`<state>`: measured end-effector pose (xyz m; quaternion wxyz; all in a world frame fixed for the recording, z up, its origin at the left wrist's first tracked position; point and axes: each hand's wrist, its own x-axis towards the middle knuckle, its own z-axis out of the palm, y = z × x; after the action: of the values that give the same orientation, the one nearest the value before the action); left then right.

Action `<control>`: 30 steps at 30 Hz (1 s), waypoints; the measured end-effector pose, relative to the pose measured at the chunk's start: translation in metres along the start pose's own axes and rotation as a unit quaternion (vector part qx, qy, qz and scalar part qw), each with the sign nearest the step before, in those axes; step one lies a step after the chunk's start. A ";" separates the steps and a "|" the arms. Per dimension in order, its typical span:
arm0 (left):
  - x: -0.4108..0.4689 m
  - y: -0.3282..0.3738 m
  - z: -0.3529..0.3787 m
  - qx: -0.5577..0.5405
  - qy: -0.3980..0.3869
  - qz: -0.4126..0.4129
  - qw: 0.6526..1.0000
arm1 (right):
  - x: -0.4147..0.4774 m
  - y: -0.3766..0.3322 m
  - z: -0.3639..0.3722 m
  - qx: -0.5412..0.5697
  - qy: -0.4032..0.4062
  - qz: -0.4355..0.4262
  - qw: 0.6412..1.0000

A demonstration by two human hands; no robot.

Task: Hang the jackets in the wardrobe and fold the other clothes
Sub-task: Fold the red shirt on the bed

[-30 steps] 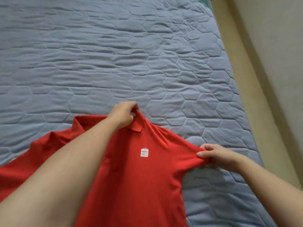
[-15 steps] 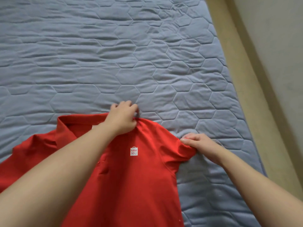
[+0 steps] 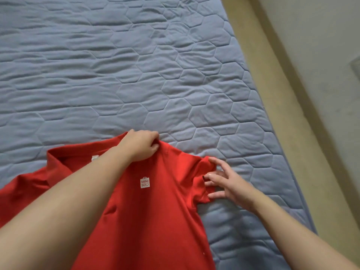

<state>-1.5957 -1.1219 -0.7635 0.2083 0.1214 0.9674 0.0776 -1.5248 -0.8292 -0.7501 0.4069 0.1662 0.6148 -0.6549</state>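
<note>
Two bare hands are shown at work on a red polo shirt, spread front-up on a blue quilted mattress and filling the view from six to nine o'clock. Its long axis is laid roughly from six toward twelve, with the collar at the far end and the hem out of frame. A small white logo patch is carried on the chest. The left hand is clamped on the shoulder beside the collar, cloth pinched between thumb and curled fingers. The right hand is held spread and straight, with nothing gripped and its fingertips touching the short sleeve, which lies at nine o'clock from the palm. That sleeve is nearer the right hand, so an inward fold toward nine o'clock is judged to fall to it. Beyond, at two o'clock, a beige bed edge and a pale wall are seen.
</note>
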 end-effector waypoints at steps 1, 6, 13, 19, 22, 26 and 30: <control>0.002 0.003 0.000 -0.001 -0.007 0.004 1.000 | 0.003 0.002 0.003 -0.024 0.052 -0.013 0.998; 0.005 0.016 0.001 0.029 -0.025 0.029 0.999 | 0.013 0.011 0.026 -0.032 0.190 0.023 0.981; 0.000 0.014 0.005 -0.003 0.088 0.026 0.996 | 0.024 0.007 0.013 0.043 0.315 -0.152 0.936; -0.017 0.013 0.019 0.066 0.135 -0.039 0.988 | 0.026 0.033 0.012 -0.101 0.351 -0.090 0.926; -0.034 0.028 0.021 0.022 0.175 -0.034 0.984 | 0.022 0.030 0.022 -0.206 0.355 -0.094 0.907; -0.061 0.059 0.029 -0.006 0.189 -0.017 0.982 | 0.012 0.038 0.027 -0.122 0.394 -0.052 0.910; -0.079 0.086 0.063 0.002 0.128 -0.004 0.992 | 0.026 0.025 0.031 0.009 0.306 -0.007 0.952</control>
<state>-1.4818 -1.0541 -0.7729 0.0833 0.1066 0.9867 0.0900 -1.5135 -0.8645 -0.7798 0.1930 0.3581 0.7048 -0.5812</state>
